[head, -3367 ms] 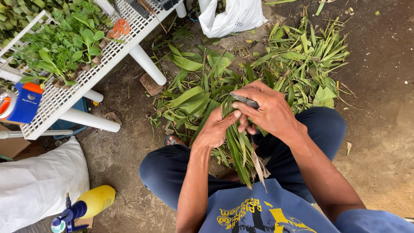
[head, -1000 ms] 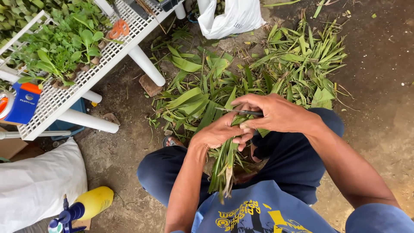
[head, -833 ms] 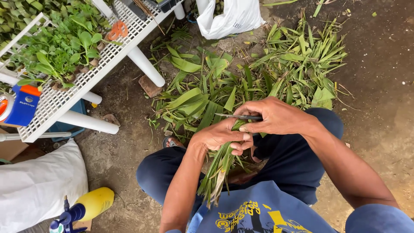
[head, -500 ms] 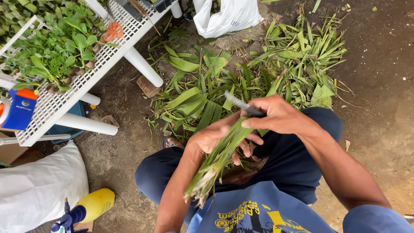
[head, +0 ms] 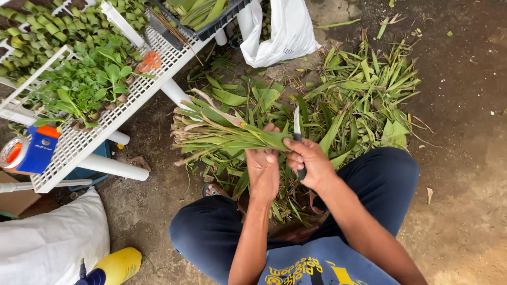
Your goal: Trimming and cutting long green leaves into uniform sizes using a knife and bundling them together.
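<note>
Left hand [head: 263, 171]: grip clamped round the cut end of the bundle [head: 222, 134], a sheaf of long green leaves with pale stalk ends.
Bundle: held level above the leaf pile [head: 338, 113], its stalks fanning away from the knife toward the rack [head: 100, 126].
Right hand [head: 311, 163]: grip closed on the knife [head: 297, 138], blade up, just beside the leaf ends and the left fingertips.
Leaf pile: spread on the dirt floor on the far side of the knife, before the person's bent knees.
Rack: white grid shelf well apart from the knife, beyond the bundle's stalk ends; small green plants [head: 84, 87] stand on it.
Bag [head: 280, 31]: white plastic, beyond the pile as seen from the knife.
Risk, cut: the blade stands very near the left fingers, so a slip on a tough stalk could probably nick them.
Risk, spill: only one hand pinches the bundle, at one end; a slack hold would likely let the loose leaves slide into the pile.
Hidden: the knife handle sits inside the right fist, and its cutting edge is too small to read.
Cut off: the rack, a yellow bottle [head: 113, 266] and a white sack [head: 47, 245] run out of the picture.
</note>
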